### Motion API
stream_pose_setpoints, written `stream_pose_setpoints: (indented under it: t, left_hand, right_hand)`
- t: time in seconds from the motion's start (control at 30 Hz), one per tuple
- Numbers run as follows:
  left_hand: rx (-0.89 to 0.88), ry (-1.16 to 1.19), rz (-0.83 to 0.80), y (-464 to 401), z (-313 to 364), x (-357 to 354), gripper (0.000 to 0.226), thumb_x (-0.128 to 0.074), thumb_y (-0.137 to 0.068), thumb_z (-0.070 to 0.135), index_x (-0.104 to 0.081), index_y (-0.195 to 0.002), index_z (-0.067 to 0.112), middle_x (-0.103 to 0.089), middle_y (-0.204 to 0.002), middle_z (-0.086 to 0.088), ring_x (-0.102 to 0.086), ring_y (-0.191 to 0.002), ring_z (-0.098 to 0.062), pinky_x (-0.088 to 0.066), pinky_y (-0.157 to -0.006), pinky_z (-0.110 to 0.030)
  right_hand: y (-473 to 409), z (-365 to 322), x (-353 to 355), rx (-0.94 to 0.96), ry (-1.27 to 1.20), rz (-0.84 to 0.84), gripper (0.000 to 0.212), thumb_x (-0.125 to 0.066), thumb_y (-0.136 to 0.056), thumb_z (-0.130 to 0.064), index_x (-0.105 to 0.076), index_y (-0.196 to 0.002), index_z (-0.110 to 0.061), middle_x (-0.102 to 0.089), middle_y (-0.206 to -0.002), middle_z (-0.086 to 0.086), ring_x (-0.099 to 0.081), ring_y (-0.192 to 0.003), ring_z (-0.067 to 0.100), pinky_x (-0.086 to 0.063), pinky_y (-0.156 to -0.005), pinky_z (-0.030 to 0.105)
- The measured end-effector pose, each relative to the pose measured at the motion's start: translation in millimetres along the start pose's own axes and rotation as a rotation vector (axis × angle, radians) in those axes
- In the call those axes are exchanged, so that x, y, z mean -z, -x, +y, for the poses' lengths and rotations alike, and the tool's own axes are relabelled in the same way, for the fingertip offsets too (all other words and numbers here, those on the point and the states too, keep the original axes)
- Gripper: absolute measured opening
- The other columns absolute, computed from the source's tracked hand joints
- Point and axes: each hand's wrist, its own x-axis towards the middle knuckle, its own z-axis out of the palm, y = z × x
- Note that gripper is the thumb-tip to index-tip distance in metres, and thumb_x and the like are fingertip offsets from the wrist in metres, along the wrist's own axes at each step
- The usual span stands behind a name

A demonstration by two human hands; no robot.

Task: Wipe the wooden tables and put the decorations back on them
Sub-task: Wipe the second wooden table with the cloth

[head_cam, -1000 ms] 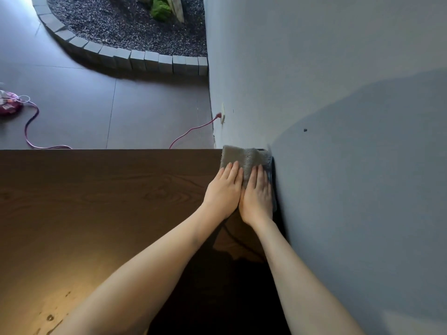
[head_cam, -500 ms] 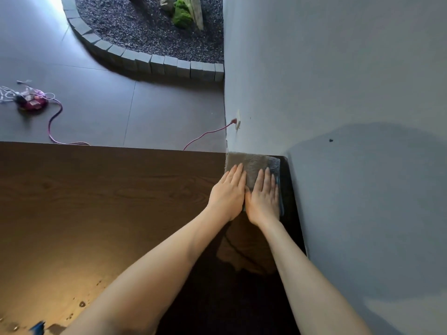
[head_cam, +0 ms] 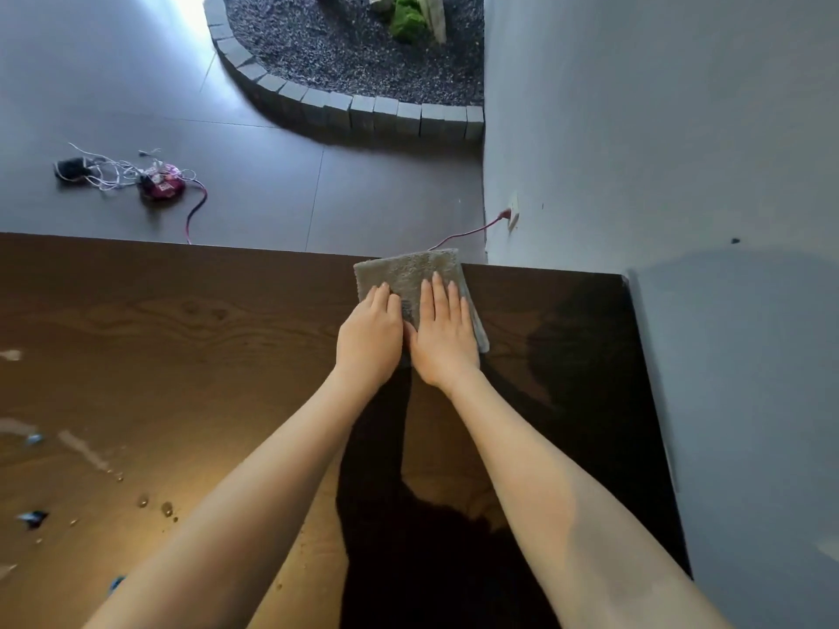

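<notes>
Both palms flat on grey cloth at far edge of wooden worktop; L hand & R hand side by side, fingers straight, gripping nothing.

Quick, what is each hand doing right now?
Left hand: open, flat on the cloth.
Right hand: open, flat on the cloth.

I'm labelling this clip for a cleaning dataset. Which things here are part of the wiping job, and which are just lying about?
Part of the job:
grey cloth
wooden table
left hand and right hand, both pressing flat on the cloth
water drops on the table

Just lying about:
red cable
tangle of white cords
wall socket
gravel bed
</notes>
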Motion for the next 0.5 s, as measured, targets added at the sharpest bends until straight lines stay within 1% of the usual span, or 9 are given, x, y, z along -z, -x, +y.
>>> stream_pose_setpoints:
  t: [0.03,0.07,0.1,0.17,0.23,0.33,0.37,0.43,0.5]
  left_hand:
    - [-0.001,-0.057,0.028,8.8,-7.9,-1.9,0.027,-0.074,-0.069,0.006,-0.064,-0.093,-0.002,-0.066,-0.095,-0.019,-0.066,-0.086,-0.029,-0.055,-0.075,-0.032]
    - [0.000,-0.092,0.039,17.7,-12.4,-2.5,0.021,-0.074,-0.067,0.006,-0.062,-0.083,0.002,-0.064,-0.084,-0.014,-0.064,-0.073,-0.026,-0.053,-0.065,-0.032]
    - [0.003,-0.116,0.022,27.1,-14.4,-5.6,0.017,-0.071,-0.070,0.008,-0.060,-0.082,0.003,-0.061,-0.082,-0.013,-0.061,-0.071,-0.025,-0.051,-0.063,-0.032]
    - [-0.010,-0.173,-0.008,44.9,-11.0,-11.8,0.018,-0.063,-0.078,0.010,-0.058,-0.093,0.000,-0.061,-0.092,-0.016,-0.061,-0.082,-0.027,-0.051,-0.072,-0.034]
    - [-0.011,-0.181,-0.069,62.4,1.6,-16.4,0.032,-0.054,-0.084,0.014,-0.055,-0.110,-0.005,-0.060,-0.110,-0.021,-0.060,-0.099,-0.032,-0.050,-0.085,-0.038]
    - [-0.038,-0.110,-0.101,76.8,32.4,-15.8,0.050,-0.058,-0.085,0.021,-0.049,-0.127,-0.005,-0.057,-0.124,-0.023,-0.058,-0.111,-0.033,-0.048,-0.093,-0.040]
    - [-0.053,-0.082,-0.111,79.0,46.3,-14.3,0.055,-0.057,-0.088,0.024,-0.044,-0.134,-0.003,-0.054,-0.129,-0.022,-0.056,-0.116,-0.032,-0.045,-0.097,-0.040]
    - [-0.103,-0.017,-0.135,79.6,77.7,-13.6,0.059,-0.047,-0.095,0.026,-0.027,-0.144,0.000,-0.043,-0.141,-0.021,-0.045,-0.129,-0.032,-0.035,-0.108,-0.041]
    - [-0.143,0.046,-0.161,72.0,106.6,-14.1,0.059,-0.037,-0.099,0.026,-0.014,-0.148,0.001,-0.025,-0.151,-0.021,-0.026,-0.140,-0.033,-0.021,-0.115,-0.041]
  right_hand:
    - [7.0,-9.5,-3.8,0.020,0.001,0.001,0.066,-0.018,-0.102,-0.042,0.012,-0.149,-0.008,0.018,-0.157,0.011,0.015,-0.146,0.025,0.007,-0.119,0.039]
    - [14.7,-16.5,-7.2,0.035,-0.001,0.003,0.066,-0.018,-0.102,-0.042,0.012,-0.149,-0.008,0.017,-0.157,0.011,0.014,-0.146,0.025,0.007,-0.118,0.039]
    - [23.5,-20.8,-10.1,0.044,-0.005,0.006,0.066,-0.019,-0.102,-0.041,0.012,-0.149,-0.008,0.017,-0.157,0.011,0.014,-0.146,0.025,0.008,-0.118,0.039]
    - [42.3,-21.5,-16.6,0.049,-0.007,0.005,0.065,-0.020,-0.102,-0.041,0.012,-0.149,-0.008,0.017,-0.158,0.011,0.014,-0.146,0.024,0.007,-0.119,0.038]
    - [63.6,-14.3,-22.3,0.034,-0.008,-0.002,0.066,-0.020,-0.102,-0.041,0.013,-0.149,-0.009,0.018,-0.157,0.010,0.014,-0.146,0.023,0.007,-0.119,0.037]
    - [91.9,8.2,-29.1,-0.044,-0.030,-0.005,0.068,-0.020,-0.101,-0.044,0.015,-0.148,-0.011,0.019,-0.157,0.007,0.015,-0.146,0.021,0.009,-0.116,0.034]
    - [100.9,19.3,-30.0,-0.080,-0.032,-0.004,0.068,-0.020,-0.101,-0.044,0.017,-0.148,-0.011,0.020,-0.157,0.007,0.015,-0.146,0.021,0.009,-0.115,0.033]
    - [117.5,45.1,-29.4,-0.153,-0.030,-0.003,0.068,-0.021,-0.101,-0.043,0.017,-0.147,-0.010,0.019,-0.157,0.007,0.014,-0.146,0.021,0.008,-0.115,0.033]
    - [125.6,69.1,-26.1,-0.212,-0.031,-0.011,0.068,-0.024,-0.102,-0.040,0.017,-0.148,-0.010,0.019,-0.157,0.008,0.013,-0.146,0.021,0.005,-0.117,0.034]
